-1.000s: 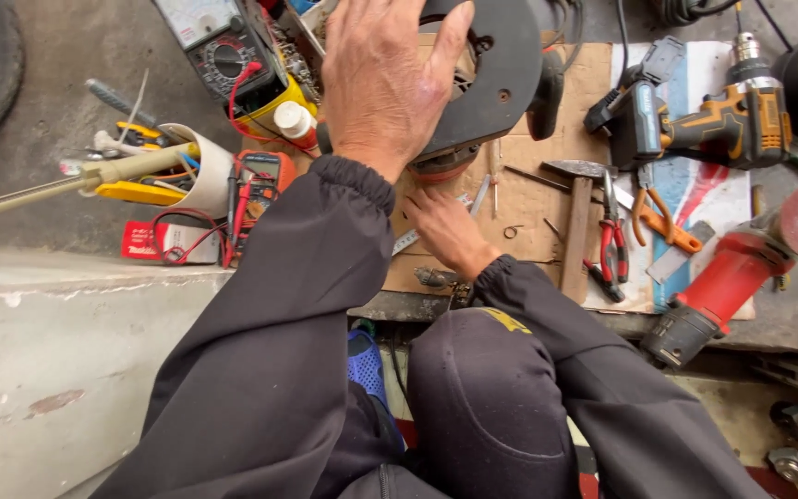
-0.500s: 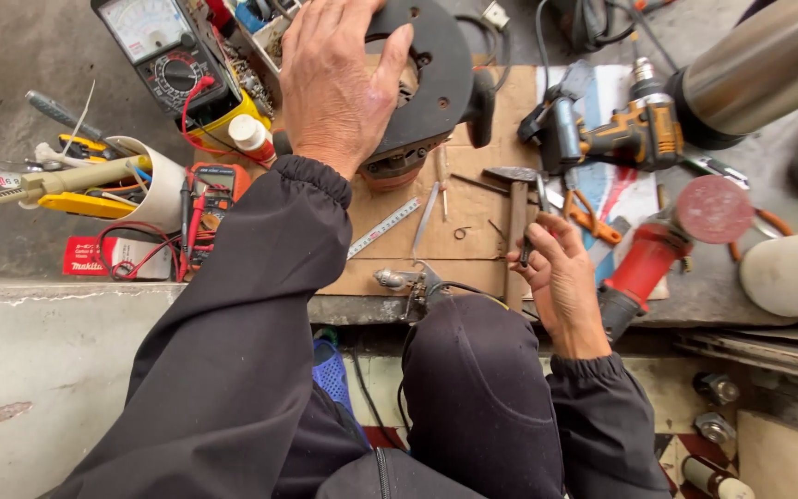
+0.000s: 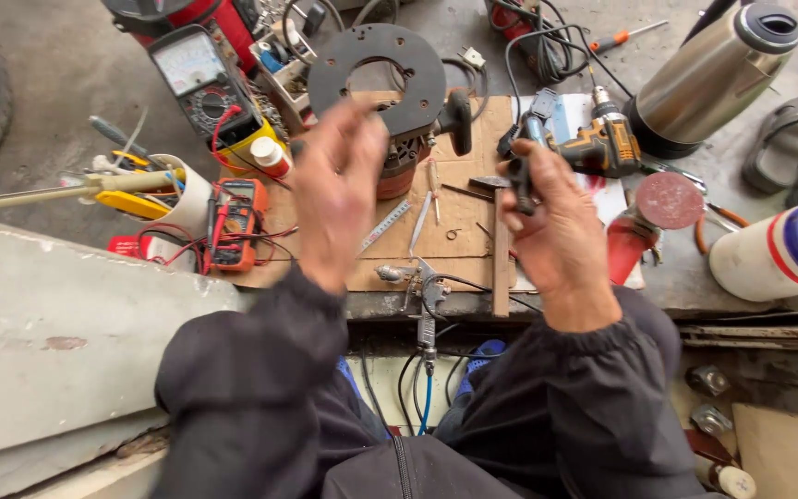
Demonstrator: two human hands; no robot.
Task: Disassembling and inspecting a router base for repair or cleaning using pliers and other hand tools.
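Right hand point(image 3: 561, 231): raised above the cardboard sheet, fingers curled shut around a small dark tool point(image 3: 521, 185); tool's long axis close to upright, upper end poking out above the knuckles.
Left hand point(image 3: 339, 189): raised and motion-blurred, fingers loosely spread and partly open, holding nothing visible; hovering just in front of the motor.
Key relation: dark tool sits in the right hand, to the right of the left hand, with a gap of bare cardboard between the two; motor with round black plate point(image 3: 378, 69) lies beyond and nearer the left hand.
Cardboard sheet point(image 3: 459, 217): flat on the ground as the work surface, carrying a small ruler point(image 3: 385, 226), a hammer point(image 3: 499, 249) with handle pointing toward the body, and loose small bits.
Left side: needle-dial meter point(image 3: 194, 79), orange meter point(image 3: 235, 217) with red leads, white cup point(image 3: 182, 199) stuffed with tools.
Right side: cordless drill point(image 3: 602, 139) lying on its side, red grinder point(image 3: 648, 217) with round disc, steel kettle point(image 3: 708, 79), white jar with blue lid point(image 3: 782, 254).
Foreground: dark sleeves and lap, cables hanging off the sheet's near edge.
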